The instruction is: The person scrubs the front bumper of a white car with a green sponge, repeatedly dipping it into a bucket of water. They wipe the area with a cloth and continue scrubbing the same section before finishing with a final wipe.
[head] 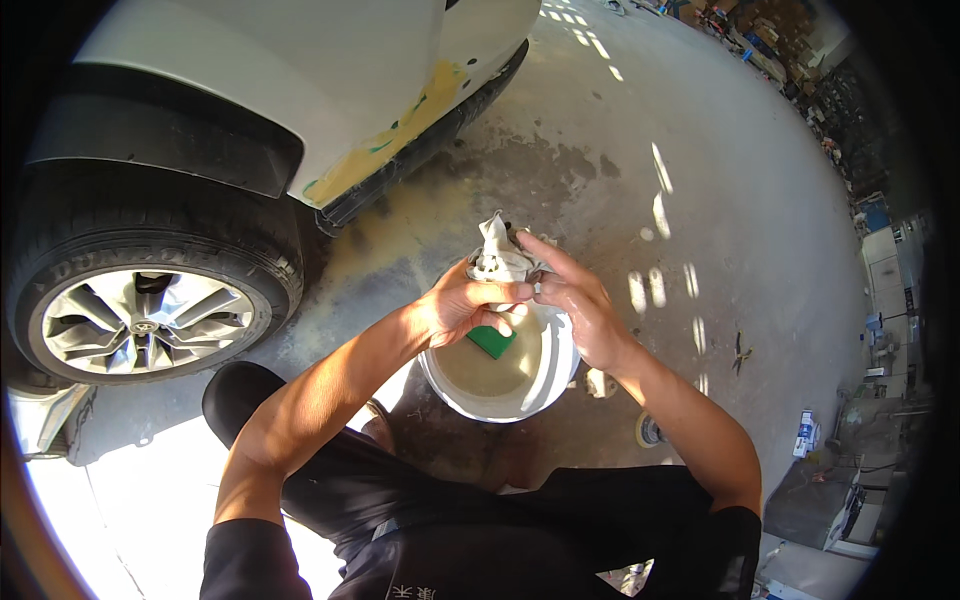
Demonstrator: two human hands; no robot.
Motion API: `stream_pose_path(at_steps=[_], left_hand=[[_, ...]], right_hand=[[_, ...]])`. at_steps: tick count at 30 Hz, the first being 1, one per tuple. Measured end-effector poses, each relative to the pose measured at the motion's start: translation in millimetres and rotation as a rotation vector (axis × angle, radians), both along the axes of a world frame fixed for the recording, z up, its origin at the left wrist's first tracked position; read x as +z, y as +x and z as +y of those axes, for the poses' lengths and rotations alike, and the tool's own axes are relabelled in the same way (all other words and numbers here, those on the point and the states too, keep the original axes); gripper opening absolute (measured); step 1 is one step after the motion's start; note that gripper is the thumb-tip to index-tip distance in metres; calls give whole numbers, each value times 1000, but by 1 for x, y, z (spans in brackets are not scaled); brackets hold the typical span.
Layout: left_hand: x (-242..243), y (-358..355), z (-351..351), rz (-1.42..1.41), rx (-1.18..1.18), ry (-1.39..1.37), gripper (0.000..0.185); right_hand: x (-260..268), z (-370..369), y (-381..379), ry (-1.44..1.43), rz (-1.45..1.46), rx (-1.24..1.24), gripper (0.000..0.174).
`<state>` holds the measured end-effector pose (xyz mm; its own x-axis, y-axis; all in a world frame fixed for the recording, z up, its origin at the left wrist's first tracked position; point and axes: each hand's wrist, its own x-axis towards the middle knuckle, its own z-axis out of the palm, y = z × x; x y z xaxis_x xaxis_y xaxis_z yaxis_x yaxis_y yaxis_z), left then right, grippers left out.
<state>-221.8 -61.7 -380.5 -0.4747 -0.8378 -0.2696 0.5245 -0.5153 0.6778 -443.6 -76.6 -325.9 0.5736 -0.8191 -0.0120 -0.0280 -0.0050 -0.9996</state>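
A crumpled whitish cloth [504,259] is gripped between my hands above a white bucket [562,375] of cloudy water. My left hand [469,304] has its thumb across the lower part of the cloth. My right hand [577,300] pinches the cloth's right side, with its index finger stretched along it. A green rectangular block [492,342] shows in the bucket just below my left fingers; its upper part is hidden. At the upper left, the light-coloured car body panel [337,82] carries a tan filler patch [390,142] with green streaks along its lower edge.
A car wheel [150,315] stands at the left. Pliers [741,352] lie on the concrete floor to the right, and a round disc-like tool [648,431] sits near my right forearm. A dark case-like box [810,499] is at the lower right. Clutter lines the far right edge.
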Motion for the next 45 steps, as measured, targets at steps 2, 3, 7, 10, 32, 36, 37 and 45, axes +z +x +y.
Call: stream_pose_path(at_steps=[2, 3, 7, 10, 32, 36, 37, 45], left_hand=[[-8, 7, -4, -101, -107, -31, 44], [-2, 9, -4, -122, -136, -1, 44], [0, 23, -18, -175, -451, -56, 35], [2, 26, -17, -433, -655, -69, 39], [-67, -6, 4, -1637, -380, -1178, 41], [-55, -18, -11, -1559, -272, -1059, 40], [-47, -13, -13, -1472, -246, -1047, 53], [-14, 3, -35, -479, -573, -106, 29]], right_hand=[[17, 4, -11, -438, 370, 98, 86], [29, 8, -13, -702, 595, 96, 98], [-2, 10, -14, -1345, 1047, 222, 105], [-14, 2, 5, -1400, 872, 275, 101], [-84, -13, 44, -272, 985, 261, 36], [-69, -38, 21, -169, 971, 277, 48], [-67, -42, 15, -206, 944, 299, 50], [3, 1, -28, -1080, 1075, 151, 102]])
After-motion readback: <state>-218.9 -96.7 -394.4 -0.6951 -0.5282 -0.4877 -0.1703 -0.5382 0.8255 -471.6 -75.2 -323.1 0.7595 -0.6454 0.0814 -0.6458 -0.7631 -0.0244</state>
